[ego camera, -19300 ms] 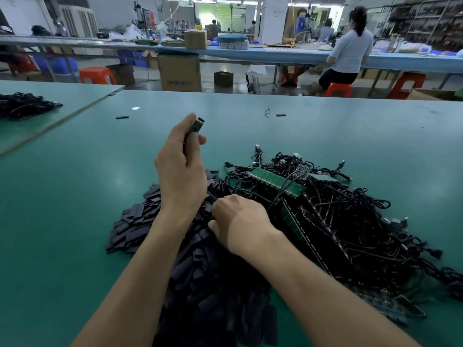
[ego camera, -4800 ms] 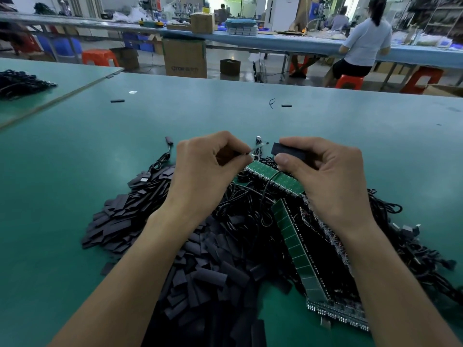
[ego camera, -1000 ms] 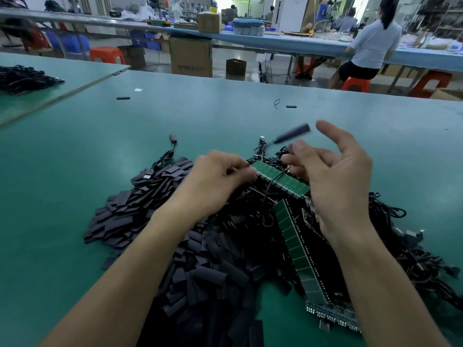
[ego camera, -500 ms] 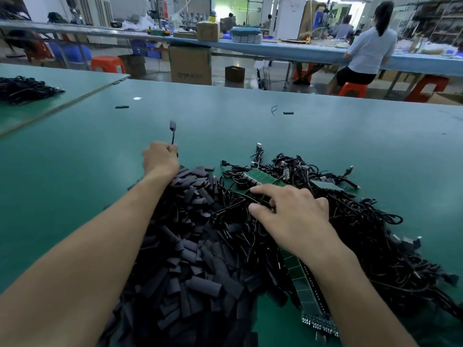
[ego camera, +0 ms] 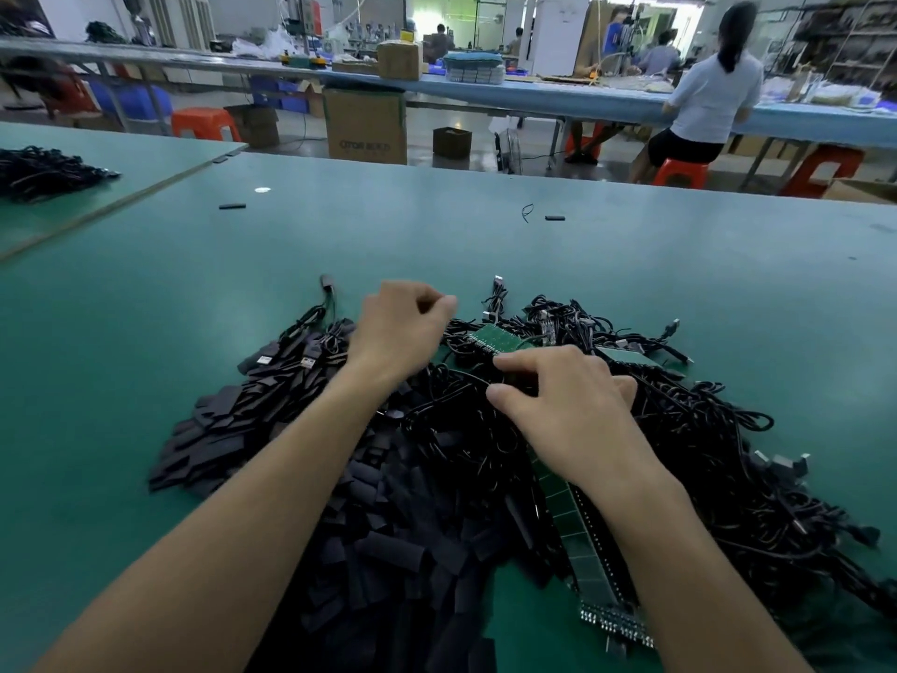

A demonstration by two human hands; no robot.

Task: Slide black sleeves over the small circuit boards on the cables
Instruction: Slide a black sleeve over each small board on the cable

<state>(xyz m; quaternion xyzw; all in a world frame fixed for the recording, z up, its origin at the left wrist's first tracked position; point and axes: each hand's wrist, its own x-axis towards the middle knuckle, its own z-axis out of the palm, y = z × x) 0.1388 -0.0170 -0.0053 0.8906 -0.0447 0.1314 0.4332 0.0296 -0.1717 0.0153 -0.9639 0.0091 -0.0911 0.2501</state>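
This looks to me like the pick-up of the next cable. The right hand (ego camera: 568, 410) is down on the tangle of black cables (ego camera: 718, 459), with thumb and forefinger parted on either side of a strand. Whether they have closed on it I cannot tell. The left hand (ego camera: 403, 327) hangs over the far edge of the heap with its fingers (ego camera: 432, 303) curled in. Nothing shows in them, though I can't be sure they are empty.

The black sleeves (ego camera: 228, 429) lie in a loose, flat heap on the green counter (ego camera: 485, 245), near and to the left, running under the left forearm. The cables spread to the right, with green circuit-board strips (ego camera: 497, 338) lying among them.

To do this step well, I'd single out one strand and draw it up slowly so it doesn't drag its neighbours along, then find its small board. The left hand could take one sleeve, squeeze its flat mouth open and feed the board in straight, narrow end first, until it is covered.

Nothing on this counter sits in a container; sleeves and cables both lie loose. Beyond its far edge a large cardboard box (ego camera: 366, 123) stands on the floor, with a small dark box (ego camera: 451, 142) to its right. A carton (ego camera: 399, 60) sits on the far bench. I cannot see what is in any of them.
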